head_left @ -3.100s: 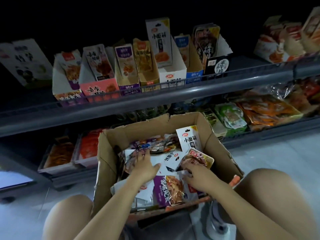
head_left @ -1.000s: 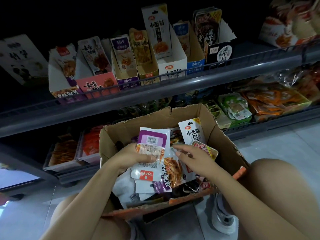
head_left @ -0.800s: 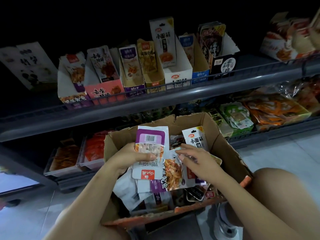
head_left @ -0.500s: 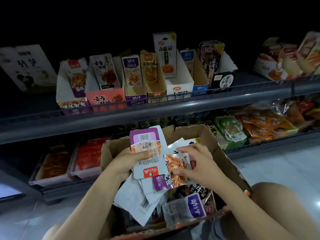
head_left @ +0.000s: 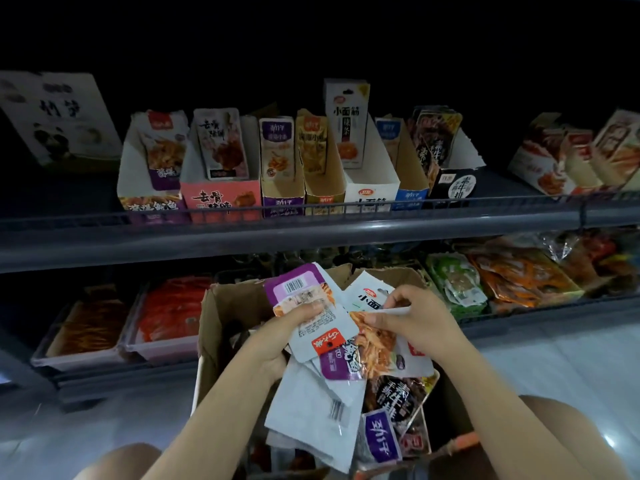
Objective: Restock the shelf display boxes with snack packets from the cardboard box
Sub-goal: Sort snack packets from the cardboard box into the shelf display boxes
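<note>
Left hand (head_left: 277, 336) grips a fanned stack of snack packets (head_left: 311, 317) above the cardboard box (head_left: 221, 323); right hand (head_left: 415, 320) pinches one packet. Box holds loose packets. Display boxes (head_left: 370, 181) on far shelf (head_left: 311, 233), each holding upright packets.

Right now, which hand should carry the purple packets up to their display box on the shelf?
Left hand, probably: it grips the purple packet stack, and the purple display box sits upper left. The right hand only pinches one packet.
</note>
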